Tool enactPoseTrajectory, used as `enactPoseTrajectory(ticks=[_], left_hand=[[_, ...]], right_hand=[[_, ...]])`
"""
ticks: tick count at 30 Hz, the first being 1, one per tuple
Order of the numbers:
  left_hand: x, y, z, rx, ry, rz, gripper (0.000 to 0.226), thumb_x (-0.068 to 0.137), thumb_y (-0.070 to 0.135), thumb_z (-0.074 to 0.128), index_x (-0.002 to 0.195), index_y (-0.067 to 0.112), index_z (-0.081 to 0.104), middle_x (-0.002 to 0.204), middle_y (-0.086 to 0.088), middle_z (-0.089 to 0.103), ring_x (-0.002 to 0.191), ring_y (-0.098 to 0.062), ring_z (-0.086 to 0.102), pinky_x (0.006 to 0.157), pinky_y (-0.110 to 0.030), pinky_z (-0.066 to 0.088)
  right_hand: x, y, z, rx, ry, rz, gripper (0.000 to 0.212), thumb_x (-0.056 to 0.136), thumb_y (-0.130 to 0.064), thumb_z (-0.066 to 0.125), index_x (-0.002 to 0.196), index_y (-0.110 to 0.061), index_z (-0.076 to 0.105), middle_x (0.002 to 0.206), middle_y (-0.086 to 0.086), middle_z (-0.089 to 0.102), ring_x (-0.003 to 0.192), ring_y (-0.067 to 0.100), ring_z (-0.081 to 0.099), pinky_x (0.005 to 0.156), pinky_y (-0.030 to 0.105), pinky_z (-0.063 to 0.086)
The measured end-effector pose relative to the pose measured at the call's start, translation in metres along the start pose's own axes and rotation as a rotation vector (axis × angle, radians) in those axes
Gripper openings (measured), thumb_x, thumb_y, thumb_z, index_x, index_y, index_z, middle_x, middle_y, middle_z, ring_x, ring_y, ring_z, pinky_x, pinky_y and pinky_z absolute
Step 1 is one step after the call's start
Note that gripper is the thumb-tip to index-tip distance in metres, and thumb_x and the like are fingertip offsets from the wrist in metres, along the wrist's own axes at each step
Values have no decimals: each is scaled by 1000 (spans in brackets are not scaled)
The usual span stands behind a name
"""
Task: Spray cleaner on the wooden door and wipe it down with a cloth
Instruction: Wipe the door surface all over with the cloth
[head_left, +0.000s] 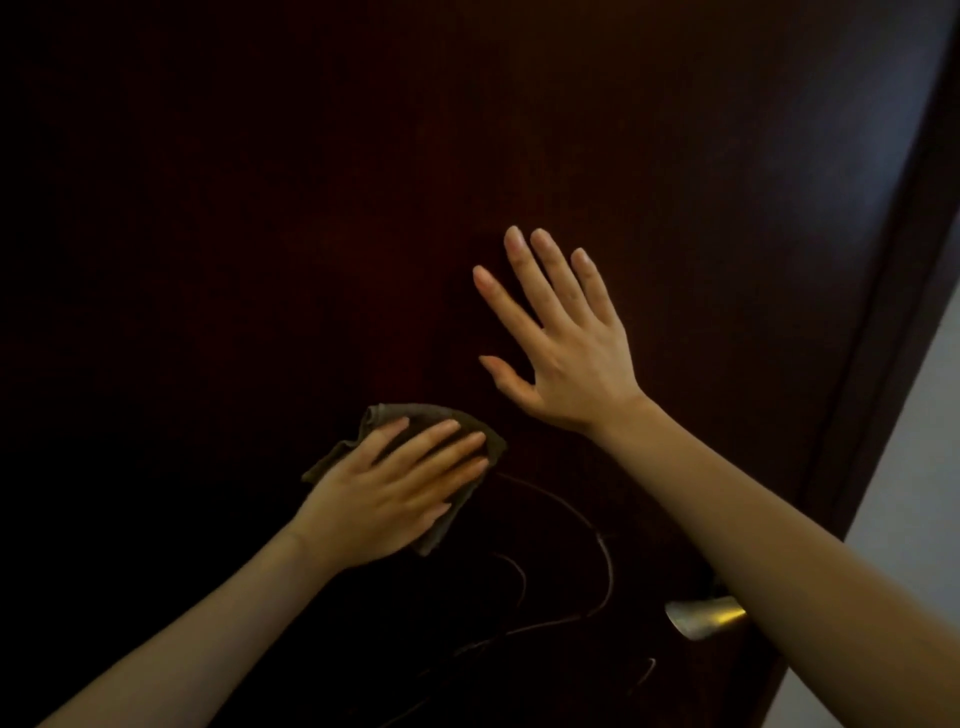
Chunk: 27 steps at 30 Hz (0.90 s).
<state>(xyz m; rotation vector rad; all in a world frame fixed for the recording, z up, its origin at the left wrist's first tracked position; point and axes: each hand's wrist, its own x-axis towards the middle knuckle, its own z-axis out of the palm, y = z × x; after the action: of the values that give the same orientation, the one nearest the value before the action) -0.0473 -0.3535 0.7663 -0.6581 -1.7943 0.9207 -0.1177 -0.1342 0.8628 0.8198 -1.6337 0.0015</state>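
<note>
Now I'm pressing the cloth (382, 417) under my flat left hand (395, 491), spread right hand (566, 358) bracing the door (260, 208); streaks (609, 571) lying below-right.

The dark reddish-brown wooden door (260, 208) fills the view, glossy, with a pale sheen near its right edge. A crumpled grey-brown cloth (382, 415) is pressed flat against it under the left hand (384, 499). The right hand (566, 358) lies spread on bare wood, up and right of the cloth. Thin wet streaks (608, 566) curve below; a metal door handle (706, 616) juts out lower right.
</note>
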Motion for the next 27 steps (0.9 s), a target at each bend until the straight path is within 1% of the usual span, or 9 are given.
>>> enactPoseTrajectory(ticks=[4,7,9,12,15,19,21,23,27], left_hand=[[8,10,-4,-49,28,-134,53,98,36,25,147,18,19,157,-5,2,144,-23,3,114,-44,5],[13,25,-3,-75,24,-173,51,99,35,22,147,17,19,156,-5,8,141,-24,13,114,-44,5],[17,31,-1,-65,22,-147,53,99,35,20,148,17,15,157,-7,3,141,-25,11,114,-46,3],[28,47,3,-40,11,-86,58,97,38,25,149,17,11,157,-7,-1,144,-25,0,114,-47,-1],[43,65,6,-45,-24,28,61,94,38,26,149,16,11,157,-8,-6,144,-26,-8,114,-47,-5],[46,49,8,-67,-16,146,60,93,38,25,148,16,14,156,-2,2,144,-25,-8,115,-45,-9],[44,33,6,-67,5,132,61,94,38,26,149,16,12,156,-4,0,144,-24,-4,115,-44,-6],[43,27,3,-56,15,105,61,95,38,24,149,15,9,157,-9,-6,144,-25,-4,115,-44,-4],[41,40,0,-61,-9,57,60,96,37,24,149,14,8,157,-9,-9,144,-25,-6,116,-45,-5]], right_hand=[[-17,15,-2,-23,-10,25,62,93,-50,38,144,-17,26,149,17,27,139,31,19,115,45,8],[-23,19,-1,-15,1,34,61,93,-50,39,144,-17,28,148,18,30,138,32,20,114,47,9],[-23,18,0,-5,15,48,61,93,-49,40,143,-17,28,148,18,31,138,32,21,114,48,11],[-23,16,0,-5,28,61,61,92,-48,41,143,-17,29,147,18,31,138,32,21,114,48,11],[-23,15,-1,2,14,58,61,93,-48,40,144,-18,27,148,17,30,139,31,20,114,48,10],[-29,29,-8,-24,-17,85,61,93,-49,40,144,-19,26,149,17,28,140,31,19,114,49,13],[-35,38,-12,-31,-24,125,61,92,-49,40,144,-18,27,149,19,30,139,32,18,113,50,13],[-43,43,-14,-35,-40,153,62,92,-49,40,144,-18,27,149,20,30,139,33,17,113,50,12],[-52,38,-12,5,-65,215,60,95,-45,40,145,-16,25,150,22,26,139,35,15,113,51,7]])
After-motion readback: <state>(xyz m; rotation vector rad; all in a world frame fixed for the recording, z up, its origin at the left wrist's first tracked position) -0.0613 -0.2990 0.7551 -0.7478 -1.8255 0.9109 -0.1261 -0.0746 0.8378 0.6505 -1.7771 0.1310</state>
